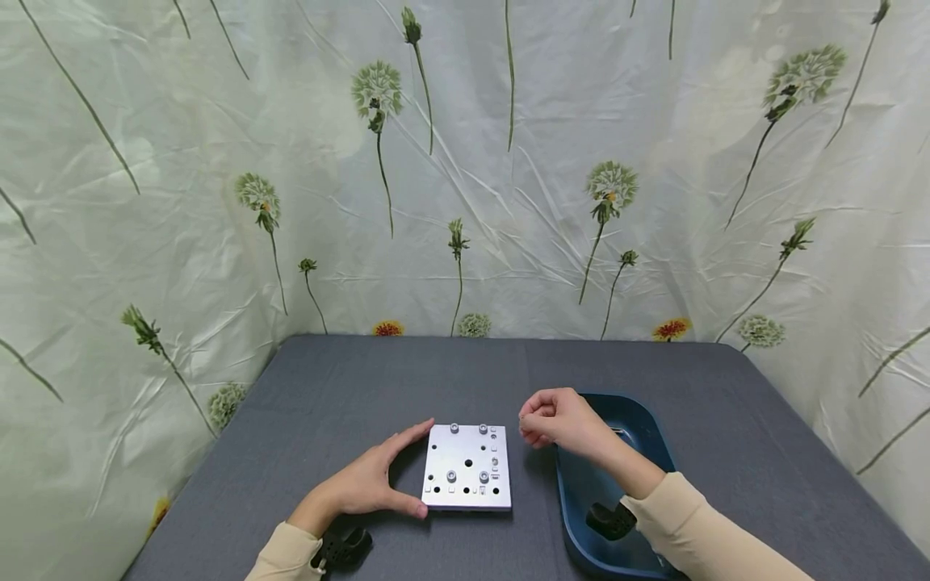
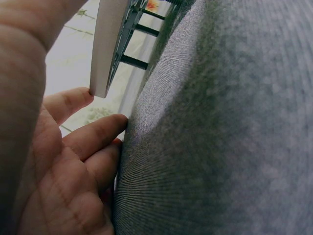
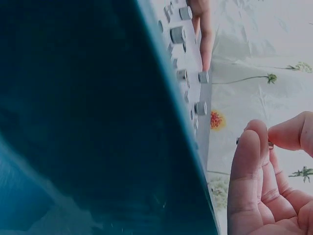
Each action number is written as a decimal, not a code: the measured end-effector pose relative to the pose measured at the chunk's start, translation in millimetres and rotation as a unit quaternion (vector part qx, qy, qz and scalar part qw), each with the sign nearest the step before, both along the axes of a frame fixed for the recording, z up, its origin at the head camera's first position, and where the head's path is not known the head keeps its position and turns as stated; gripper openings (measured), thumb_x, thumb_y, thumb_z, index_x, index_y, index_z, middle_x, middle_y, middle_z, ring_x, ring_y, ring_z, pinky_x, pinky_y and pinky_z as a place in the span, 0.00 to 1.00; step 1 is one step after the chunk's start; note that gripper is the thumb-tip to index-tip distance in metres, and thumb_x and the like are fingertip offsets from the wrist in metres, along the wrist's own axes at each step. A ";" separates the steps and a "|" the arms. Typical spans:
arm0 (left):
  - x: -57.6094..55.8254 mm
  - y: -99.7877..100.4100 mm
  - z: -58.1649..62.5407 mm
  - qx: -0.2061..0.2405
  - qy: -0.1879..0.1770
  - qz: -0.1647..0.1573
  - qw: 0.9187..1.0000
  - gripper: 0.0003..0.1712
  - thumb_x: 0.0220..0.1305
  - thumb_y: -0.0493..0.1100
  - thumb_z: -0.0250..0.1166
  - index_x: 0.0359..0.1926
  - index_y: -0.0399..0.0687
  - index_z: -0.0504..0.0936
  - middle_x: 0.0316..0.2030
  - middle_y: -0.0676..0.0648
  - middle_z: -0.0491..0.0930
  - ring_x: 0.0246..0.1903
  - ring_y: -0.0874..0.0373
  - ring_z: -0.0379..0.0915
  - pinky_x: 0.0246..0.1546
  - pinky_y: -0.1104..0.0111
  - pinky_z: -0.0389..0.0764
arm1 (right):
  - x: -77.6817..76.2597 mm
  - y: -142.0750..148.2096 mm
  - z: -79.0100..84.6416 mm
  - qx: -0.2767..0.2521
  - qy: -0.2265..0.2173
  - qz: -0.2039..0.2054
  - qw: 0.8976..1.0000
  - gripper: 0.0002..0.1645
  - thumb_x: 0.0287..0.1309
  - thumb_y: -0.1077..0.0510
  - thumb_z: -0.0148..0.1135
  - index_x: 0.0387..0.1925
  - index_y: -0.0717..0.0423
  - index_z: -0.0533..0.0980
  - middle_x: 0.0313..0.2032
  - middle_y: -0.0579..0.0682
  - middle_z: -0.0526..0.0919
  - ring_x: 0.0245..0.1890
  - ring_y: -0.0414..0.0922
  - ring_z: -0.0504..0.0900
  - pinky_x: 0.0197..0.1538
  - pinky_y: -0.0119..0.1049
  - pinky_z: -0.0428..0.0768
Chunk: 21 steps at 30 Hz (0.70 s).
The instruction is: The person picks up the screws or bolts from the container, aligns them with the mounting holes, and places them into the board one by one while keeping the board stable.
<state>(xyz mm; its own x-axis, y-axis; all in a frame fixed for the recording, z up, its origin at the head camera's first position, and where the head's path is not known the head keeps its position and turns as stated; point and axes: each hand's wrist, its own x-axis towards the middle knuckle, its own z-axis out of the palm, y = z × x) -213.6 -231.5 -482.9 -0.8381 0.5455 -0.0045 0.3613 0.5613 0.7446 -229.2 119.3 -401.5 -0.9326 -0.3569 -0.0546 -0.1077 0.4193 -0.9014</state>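
A silver square plate (image 1: 454, 457) with dark holes carries several cylindrical metal posts (image 1: 451, 477) and smaller pieces along its right side. My left hand (image 1: 368, 478) spans the plate's left edge, thumb at the near corner and index finger at the far one. In the left wrist view, a dark ribbed frame (image 2: 134, 62) shows beneath the plate. To the plate's right, my right hand (image 1: 563, 420) is raised beside the blue bin. Its thumb and fingertips pinch a small metal part (image 3: 270, 145), mostly hidden by the fingers.
The dark blue bin (image 1: 657, 428) stands on the grey cloth-covered table (image 1: 349, 379), under my right forearm. A small light-coloured piece (image 1: 617, 431) shows inside it. A curtain with printed flowers (image 1: 465, 186) hangs behind the table.
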 end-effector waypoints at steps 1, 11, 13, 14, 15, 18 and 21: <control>0.2 0.0 0.1 -0.001 0.000 0.001 1.000 0.70 0.48 0.61 0.87 0.86 0.58 0.56 0.84 0.45 0.59 0.81 0.23 0.48 0.75 0.24 0.54 | -0.5 -1.1 -0.5 -0.004 -0.005 0.005 1.000 0.13 0.71 0.60 0.66 0.44 0.70 0.82 0.35 0.62 0.91 0.31 0.41 0.87 0.42 0.46 0.93; 0.7 0.8 1.6 -0.007 -0.001 0.007 1.000 0.70 0.48 0.62 0.87 0.86 0.59 0.57 0.84 0.45 0.59 0.81 0.22 0.48 0.74 0.23 0.55 | -5.3 -10.5 -6.9 -0.018 -0.037 0.016 0.999 0.12 0.73 0.60 0.65 0.45 0.69 0.82 0.37 0.64 0.91 0.31 0.42 0.87 0.44 0.47 0.92; 0.4 0.9 1.5 -0.008 -0.001 0.008 1.000 0.70 0.48 0.62 0.87 0.86 0.59 0.56 0.84 0.45 0.59 0.81 0.23 0.49 0.74 0.23 0.55 | -5.0 -13.0 -7.1 -0.015 -0.041 0.013 0.999 0.11 0.72 0.60 0.66 0.45 0.67 0.83 0.37 0.63 0.91 0.31 0.42 0.87 0.44 0.47 0.92; 0.2 0.9 1.4 -0.009 -0.001 0.008 1.000 0.71 0.48 0.62 0.87 0.86 0.60 0.56 0.84 0.45 0.59 0.81 0.23 0.49 0.74 0.23 0.55 | -4.7 -14.3 -6.9 -0.014 -0.042 0.012 0.999 0.11 0.72 0.60 0.66 0.44 0.67 0.83 0.37 0.62 0.91 0.31 0.41 0.87 0.44 0.47 0.92; 0.1 0.9 1.3 -0.010 -0.001 0.009 1.000 0.71 0.48 0.62 0.87 0.86 0.60 0.56 0.84 0.46 0.59 0.81 0.23 0.49 0.74 0.23 0.55 | -4.5 -15.7 -6.6 -0.013 -0.042 0.013 0.999 0.11 0.72 0.60 0.66 0.44 0.67 0.83 0.36 0.61 0.91 0.31 0.41 0.87 0.44 0.47 0.92; 0.0 0.8 1.1 -0.010 -0.001 0.009 1.000 0.71 0.48 0.62 0.87 0.86 0.60 0.56 0.84 0.46 0.60 0.81 0.23 0.49 0.74 0.23 0.55 | -4.1 -19.4 -5.8 -0.014 -0.043 0.018 0.999 0.12 0.71 0.60 0.67 0.45 0.68 0.83 0.34 0.58 0.91 0.30 0.41 0.86 0.45 0.46 0.92; 0.0 0.6 0.8 -0.009 -0.001 0.010 1.000 0.71 0.48 0.62 0.87 0.86 0.60 0.57 0.84 0.47 0.60 0.81 0.24 0.49 0.74 0.23 0.55 | -4.8 -22.1 -6.3 -0.020 -0.046 0.028 0.998 0.12 0.70 0.61 0.66 0.45 0.69 0.83 0.34 0.57 0.91 0.30 0.41 0.86 0.45 0.46 0.92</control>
<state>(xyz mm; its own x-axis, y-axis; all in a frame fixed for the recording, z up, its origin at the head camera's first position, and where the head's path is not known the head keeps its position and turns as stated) -213.6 -230.8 -482.1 -0.8484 0.5292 -0.0157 0.3493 0.5818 0.7345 -234.0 97.1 -407.9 -0.9029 -0.4119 -0.1233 -0.0462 0.3781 -0.9246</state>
